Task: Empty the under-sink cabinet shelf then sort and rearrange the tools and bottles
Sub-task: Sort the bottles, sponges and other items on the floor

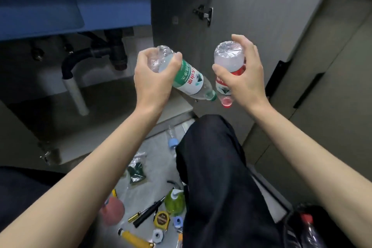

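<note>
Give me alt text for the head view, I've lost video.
Both hands hold water bottles cap-down before the open under-sink cabinet: the left hand grips a green-labelled bottle, the right hand a red-labelled bottle. Tools and other bottles lie on the floor below, beside the person's knee.

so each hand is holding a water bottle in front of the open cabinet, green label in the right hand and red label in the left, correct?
Not quite: the sides are swapped. In the head view the left hand grips the green-label bottle, and the right hand grips the red-label bottle. The rest holds: each hand holds a water bottle in front of the open cabinet.
</note>
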The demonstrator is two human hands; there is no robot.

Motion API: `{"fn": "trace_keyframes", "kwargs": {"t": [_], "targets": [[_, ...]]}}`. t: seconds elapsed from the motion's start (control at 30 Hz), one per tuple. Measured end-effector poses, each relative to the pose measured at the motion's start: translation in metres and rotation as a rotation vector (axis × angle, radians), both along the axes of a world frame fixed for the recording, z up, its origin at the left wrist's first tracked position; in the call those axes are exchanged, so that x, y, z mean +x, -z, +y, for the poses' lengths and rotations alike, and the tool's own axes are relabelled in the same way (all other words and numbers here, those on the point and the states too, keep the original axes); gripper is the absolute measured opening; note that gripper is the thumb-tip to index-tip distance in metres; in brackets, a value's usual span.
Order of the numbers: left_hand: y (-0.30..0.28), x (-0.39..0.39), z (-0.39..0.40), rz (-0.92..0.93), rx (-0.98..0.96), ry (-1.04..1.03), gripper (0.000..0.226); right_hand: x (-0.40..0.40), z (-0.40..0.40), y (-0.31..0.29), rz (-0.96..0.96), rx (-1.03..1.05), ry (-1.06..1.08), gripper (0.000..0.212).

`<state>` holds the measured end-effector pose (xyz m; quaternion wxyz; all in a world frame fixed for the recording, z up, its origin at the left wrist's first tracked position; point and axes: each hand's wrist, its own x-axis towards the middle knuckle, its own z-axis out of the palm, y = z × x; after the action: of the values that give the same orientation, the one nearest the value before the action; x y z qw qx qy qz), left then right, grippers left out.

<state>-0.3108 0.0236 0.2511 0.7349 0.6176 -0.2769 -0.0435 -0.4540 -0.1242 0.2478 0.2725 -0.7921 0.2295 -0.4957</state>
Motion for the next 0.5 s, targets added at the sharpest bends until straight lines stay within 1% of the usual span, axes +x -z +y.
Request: {"fn": "trace_keyframes", "kwargs": {"t": [0.1,0.23,0.37,0.5], "targets": [[-0.004,-0.044,-0.015,-0.041,0.044,0.195,0.039,-0.064,-0.001,0.01,0.026,0.042,0.118,0.064],[0.005,-0.108,-0.035,-0.122,0.159,0.418,0.045,-0.149,0.002,0.033,0.16,0.15,0.241,0.064],[0.027,-0.176,-0.05,-0.23,0.367,0.626,0.05,-0.222,0.016,0.064,0.318,0.253,0.344,0.065],[0.054,-0.234,-0.058,-0.294,0.56,0.841,0.064,-0.282,0.033,0.093,0.381,0.343,0.477,0.069]]}}
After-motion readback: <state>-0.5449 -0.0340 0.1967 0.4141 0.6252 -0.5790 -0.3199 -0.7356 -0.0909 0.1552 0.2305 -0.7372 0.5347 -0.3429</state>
